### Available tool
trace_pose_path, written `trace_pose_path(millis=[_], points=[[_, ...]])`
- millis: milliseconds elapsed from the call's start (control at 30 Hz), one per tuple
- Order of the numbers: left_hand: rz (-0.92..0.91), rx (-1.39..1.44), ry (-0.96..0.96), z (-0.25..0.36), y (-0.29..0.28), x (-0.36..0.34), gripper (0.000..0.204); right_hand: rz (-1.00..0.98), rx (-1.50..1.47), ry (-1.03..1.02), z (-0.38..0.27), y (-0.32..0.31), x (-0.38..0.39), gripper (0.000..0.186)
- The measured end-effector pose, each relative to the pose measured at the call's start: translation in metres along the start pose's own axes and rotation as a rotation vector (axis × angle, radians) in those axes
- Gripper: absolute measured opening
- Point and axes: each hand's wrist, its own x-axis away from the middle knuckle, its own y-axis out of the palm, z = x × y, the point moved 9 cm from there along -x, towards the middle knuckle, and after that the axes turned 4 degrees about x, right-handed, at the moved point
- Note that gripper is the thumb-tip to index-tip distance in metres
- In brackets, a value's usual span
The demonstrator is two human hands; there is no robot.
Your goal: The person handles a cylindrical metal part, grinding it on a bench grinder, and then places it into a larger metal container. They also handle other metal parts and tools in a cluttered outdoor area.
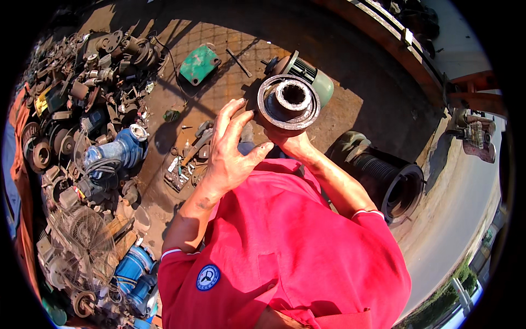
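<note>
My right hand [290, 143] grips a round, worn metal flange [268, 109] from below, holding it up in front of my chest. A raised collar stands in its middle, with a toothed dark bore facing up. Part of my right hand's fingers is hidden under the flange. To the left of it, my left hand [230, 145] is raised with its fingers spread, holding nothing and apart from the flange. Just beyond the flange lies a green electric motor [322, 88], partly covered by it from this view.
On the ground lie a green metal plate [198, 64], a metal bar [239, 62] and a tray of hand tools [176, 174]. A dark cylindrical housing [383, 174] lies at the right. Scrap machine parts [60, 137], a blue pump [118, 152] and a wire fan guard [87, 241] crowd the left.
</note>
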Motion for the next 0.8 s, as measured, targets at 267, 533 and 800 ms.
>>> trace_pose_path(millis=[267, 533, 800], points=[[-0.042, 0.015, -0.086, -0.011, 0.005, 0.001, 0.065, -0.056, -0.143, 0.312, 0.011, -0.021, 0.002, 0.054], [-0.058, -0.015, -0.031, -0.005, 0.015, -0.010, 0.061, 0.054, -0.061, 0.111, 0.034, -0.025, 0.012, 0.037], [-0.041, -0.036, 0.030, 0.007, 0.016, -0.023, 0.068, -0.020, -0.164, 0.208, 0.045, -0.014, 0.035, 0.051]])
